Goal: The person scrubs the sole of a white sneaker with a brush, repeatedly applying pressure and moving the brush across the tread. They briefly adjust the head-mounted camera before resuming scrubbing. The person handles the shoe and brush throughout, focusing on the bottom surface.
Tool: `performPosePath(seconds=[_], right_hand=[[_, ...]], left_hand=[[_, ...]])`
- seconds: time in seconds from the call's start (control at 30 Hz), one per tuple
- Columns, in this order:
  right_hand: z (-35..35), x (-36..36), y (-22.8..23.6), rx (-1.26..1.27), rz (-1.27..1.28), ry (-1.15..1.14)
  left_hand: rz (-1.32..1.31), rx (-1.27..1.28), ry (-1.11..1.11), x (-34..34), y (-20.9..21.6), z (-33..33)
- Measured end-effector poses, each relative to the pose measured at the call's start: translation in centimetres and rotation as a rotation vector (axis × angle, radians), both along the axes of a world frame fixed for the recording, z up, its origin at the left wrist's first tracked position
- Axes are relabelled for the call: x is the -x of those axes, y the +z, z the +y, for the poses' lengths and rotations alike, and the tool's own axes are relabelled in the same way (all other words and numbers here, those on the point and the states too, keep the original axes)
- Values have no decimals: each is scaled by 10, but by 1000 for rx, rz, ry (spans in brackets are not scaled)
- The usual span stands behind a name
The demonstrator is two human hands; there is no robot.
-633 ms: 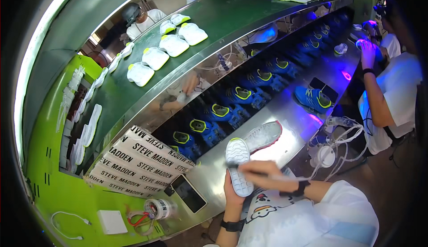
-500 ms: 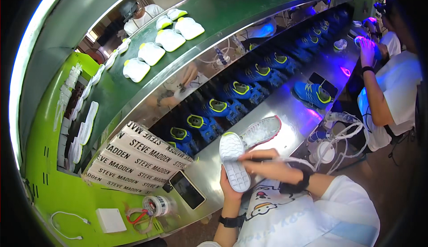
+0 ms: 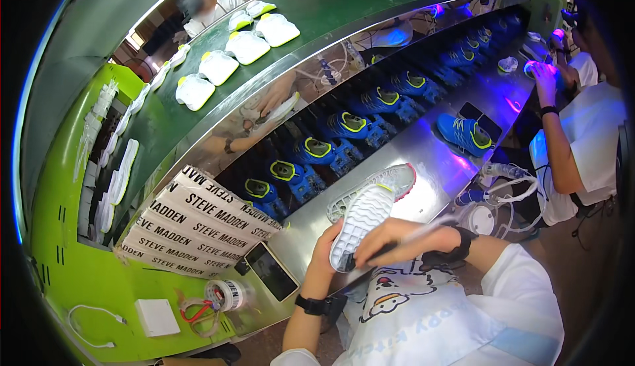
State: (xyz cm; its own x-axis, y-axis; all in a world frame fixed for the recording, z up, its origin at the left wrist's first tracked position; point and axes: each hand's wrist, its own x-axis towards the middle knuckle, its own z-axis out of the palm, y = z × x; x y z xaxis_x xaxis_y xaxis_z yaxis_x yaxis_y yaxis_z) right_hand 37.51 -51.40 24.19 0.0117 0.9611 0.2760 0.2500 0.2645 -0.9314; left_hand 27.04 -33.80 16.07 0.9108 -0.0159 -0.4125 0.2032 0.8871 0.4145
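Observation:
My left hand [image 3: 323, 250] grips a white shoe sole [image 3: 366, 215] with a yellow-green rim near the edge of the metal bench. The sole's patterned face is turned up, with wavy ridges along it and a dark area at the near end. My right hand [image 3: 383, 240] is closed round a slim, brush-like tool [image 3: 433, 227], blurred by motion, whose pale handle points up to the right. Its working end is hard to make out, close to the sole's near end. Partly covered by the held sole, a grey sole [image 3: 398, 179] with a red edge lies on the bench.
Blue shoes [image 3: 316, 149] line a dark rack behind the bench. White soles [image 3: 218, 67] lie on the green belt. A carton [image 3: 198, 227], phone [image 3: 272, 271], tape roll [image 3: 228, 295] and scissors [image 3: 197, 312] are at left. A co-worker [image 3: 575, 148] sits at right, near tubing and a blue shoe [image 3: 464, 134].
The held sole has tilted to the right and now covers part of the grey sole. My right hand has moved toward the sole's near end. My view has shifted slightly.

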Motion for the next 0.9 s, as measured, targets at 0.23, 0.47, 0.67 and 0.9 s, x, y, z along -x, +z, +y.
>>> performPosePath(seconds=[0.23,0.47,0.67,0.9], right_hand=[[-12,-17,10,-192,-424,60],[-24,-16,13,-17,158,-422],[-5,11,-9,-111,-69,-717],[-8,6,4,-13,131,-405]], left_hand=[[166,-259,-584,-13,-5,15],[-195,150,273,2,11,-28],[-263,94,422,-6,-6,-60],[-426,282,462,-14,0,-49]])
